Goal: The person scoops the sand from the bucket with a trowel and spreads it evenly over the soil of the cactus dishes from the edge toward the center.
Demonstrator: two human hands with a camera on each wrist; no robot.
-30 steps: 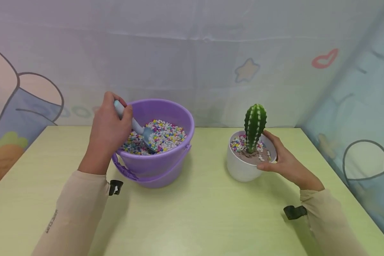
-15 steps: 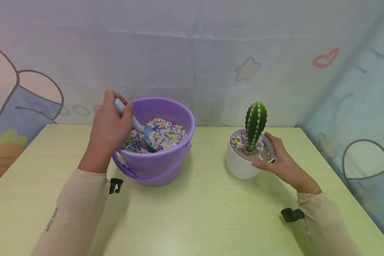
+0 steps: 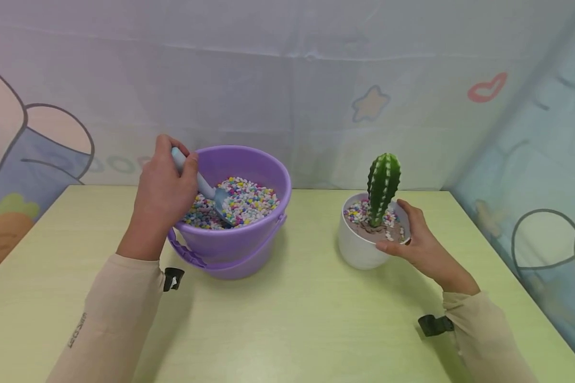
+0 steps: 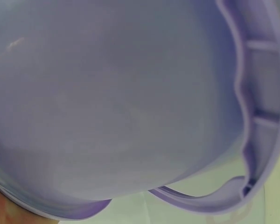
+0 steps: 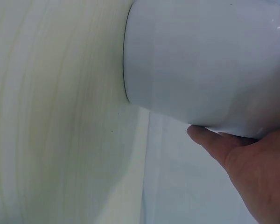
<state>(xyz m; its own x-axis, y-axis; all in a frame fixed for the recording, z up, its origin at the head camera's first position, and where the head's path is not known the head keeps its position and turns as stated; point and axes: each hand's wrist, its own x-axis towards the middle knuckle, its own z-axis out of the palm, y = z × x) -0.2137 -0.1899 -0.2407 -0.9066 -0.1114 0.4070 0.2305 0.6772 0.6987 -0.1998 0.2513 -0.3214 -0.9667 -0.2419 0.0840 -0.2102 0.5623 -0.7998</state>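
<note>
My left hand (image 3: 165,186) grips the handle of a light blue scoop (image 3: 207,189), whose blade dips into small multicoloured pebbles (image 3: 251,205). These lie inside a purple bucket (image 3: 239,242). In the left wrist view the bucket's wall (image 4: 121,102) fills most of the frame, and the scoop is hidden. On the right, a green cactus (image 3: 383,186) rises from brown soil (image 3: 371,231) in a white flowerpot (image 3: 356,250), with pebbles over part of the soil. My right hand (image 3: 424,244) holds the pot at its right side, thumb near the front rim, fingers behind.
Both containers stand on a pale yellow-green table (image 3: 287,324), bucket left of pot. The bucket's purple carrying handle (image 4: 266,84) hangs down at the front. Behind the table hangs a pale printed cloth (image 3: 230,90), which continues along the right side.
My right hand has shifted slightly left around the pot, and the cactus top leans a little more to the right. The left hand and scoop keep their place.
</note>
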